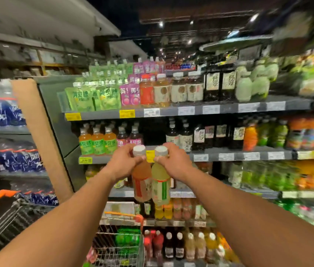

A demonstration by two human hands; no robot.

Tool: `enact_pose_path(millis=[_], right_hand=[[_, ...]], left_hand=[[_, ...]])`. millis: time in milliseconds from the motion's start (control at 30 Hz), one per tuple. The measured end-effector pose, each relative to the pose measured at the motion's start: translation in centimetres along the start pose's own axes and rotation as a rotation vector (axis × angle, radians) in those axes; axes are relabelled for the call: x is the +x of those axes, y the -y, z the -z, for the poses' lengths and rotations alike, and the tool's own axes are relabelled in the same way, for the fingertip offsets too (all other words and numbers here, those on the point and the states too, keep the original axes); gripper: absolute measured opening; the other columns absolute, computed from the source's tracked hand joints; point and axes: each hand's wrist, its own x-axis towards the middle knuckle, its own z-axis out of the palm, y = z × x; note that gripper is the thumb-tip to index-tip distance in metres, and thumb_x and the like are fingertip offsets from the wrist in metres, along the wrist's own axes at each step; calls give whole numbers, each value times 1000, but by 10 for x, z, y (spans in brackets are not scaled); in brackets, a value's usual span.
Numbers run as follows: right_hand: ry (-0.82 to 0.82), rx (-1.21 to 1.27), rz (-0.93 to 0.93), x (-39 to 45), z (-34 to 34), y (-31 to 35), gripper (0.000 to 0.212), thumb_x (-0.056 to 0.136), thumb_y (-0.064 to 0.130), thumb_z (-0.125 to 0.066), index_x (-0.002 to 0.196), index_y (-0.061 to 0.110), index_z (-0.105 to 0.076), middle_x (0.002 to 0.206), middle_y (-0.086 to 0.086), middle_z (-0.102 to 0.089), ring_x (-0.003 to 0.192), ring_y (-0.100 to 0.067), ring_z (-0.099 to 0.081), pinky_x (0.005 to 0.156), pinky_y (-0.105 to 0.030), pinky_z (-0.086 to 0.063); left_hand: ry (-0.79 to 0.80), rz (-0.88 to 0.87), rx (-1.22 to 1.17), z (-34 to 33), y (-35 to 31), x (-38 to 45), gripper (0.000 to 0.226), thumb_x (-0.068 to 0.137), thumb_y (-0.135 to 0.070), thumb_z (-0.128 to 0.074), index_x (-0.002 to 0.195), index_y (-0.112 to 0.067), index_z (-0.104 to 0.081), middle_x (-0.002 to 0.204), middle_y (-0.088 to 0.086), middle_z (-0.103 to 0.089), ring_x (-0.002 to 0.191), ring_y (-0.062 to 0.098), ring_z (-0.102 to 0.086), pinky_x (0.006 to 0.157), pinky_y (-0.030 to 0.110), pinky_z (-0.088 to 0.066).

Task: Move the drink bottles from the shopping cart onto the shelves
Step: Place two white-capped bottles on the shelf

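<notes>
My left hand [122, 162] grips the neck of an orange drink bottle [141, 180] with a white cap. Right beside it, touching, hangs a pale yellow drink bottle [161, 184], and my right hand [174, 162] grips its neck. Both bottles are upright, held in front of the second shelf [229, 156], where a dark gap shows between purple and dark bottles. The shopping cart [121, 245] with orange trim stands below my arms and holds green packages.
Several shelves of bottled drinks fill the wall ahead, the top shelf [219, 108] carrying pouches and tea bottles. A second cart [4, 214] stands at the left. Wrapped packs of water [2, 112] are stacked on the left racks beside a brown post.
</notes>
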Motion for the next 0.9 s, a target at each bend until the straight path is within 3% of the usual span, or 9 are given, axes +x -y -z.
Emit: enact_pose_path(millis=[167,233,300,367,433,500,700,900], right_hand=[[-89,57,-56,-38,83,-41,44,88,33,-68,128,22,-53,118,-5,-63,104,-26,-60,89,-46,-51],[-120,28,-84,-56,116,-63,42,89,34,-66,126,21,-52,115,-4,-62,103,-28,-59,85,-45,-52],[-162,8,-87,-75,147,-87,33,89,32,-65,118,20,-52,104,-1,-62,98,-25,-60,71,-37,-49],[-204,-28,-105,-99,177,-112,36,89,35,-66,118,20,-51,100,2,-59,93,-22,-58,63,-30,-42],[-244,-41,-133,-125,209,-140,41,87,36,-68,122,19,-52,109,-1,-63,98,-23,-60,72,-32,-45],[-275,-45,-176,-152,242,-168,45,88,36,-68,126,20,-51,115,-2,-64,103,-24,-60,78,-34,-48],[-313,-157,-313,-232,342,-254,45,90,36,-66,128,19,-48,116,-6,-63,104,-28,-59,72,-33,-45],[-360,-251,-442,-281,427,-329,56,88,42,-67,135,19,-46,127,-7,-60,113,-28,-56,86,-36,-47]], left_hand=[[85,-72,-5,-65,-64,-9,30,86,-20,-76,113,-10,-65,104,8,-71,99,25,-67,86,45,-56],[117,-106,2,-98,-87,-16,28,86,-22,-76,110,-15,-66,100,2,-71,93,20,-68,81,40,-58],[155,-152,17,-132,-110,-24,21,86,-24,-76,104,-19,-67,94,-3,-71,86,17,-67,68,30,-56],[200,-186,29,-167,-136,-33,20,87,-27,-74,104,-20,-67,94,-1,-70,88,17,-66,70,32,-54],[241,-241,41,-208,-162,-42,17,87,-30,-74,101,-26,-67,95,-6,-69,86,5,-64,71,25,-52],[274,-287,41,-249,-190,-55,13,86,-33,-74,94,-36,-64,90,-15,-66,80,-4,-61,62,15,-44],[451,-273,-89,-381,-260,-99,15,83,-26,-77,96,-25,-69,95,-5,-71,92,15,-66,82,38,-53],[584,-350,-133,-491,-324,-120,14,82,-24,-78,93,-22,-69,90,-2,-69,84,15,-62,70,29,-45]])
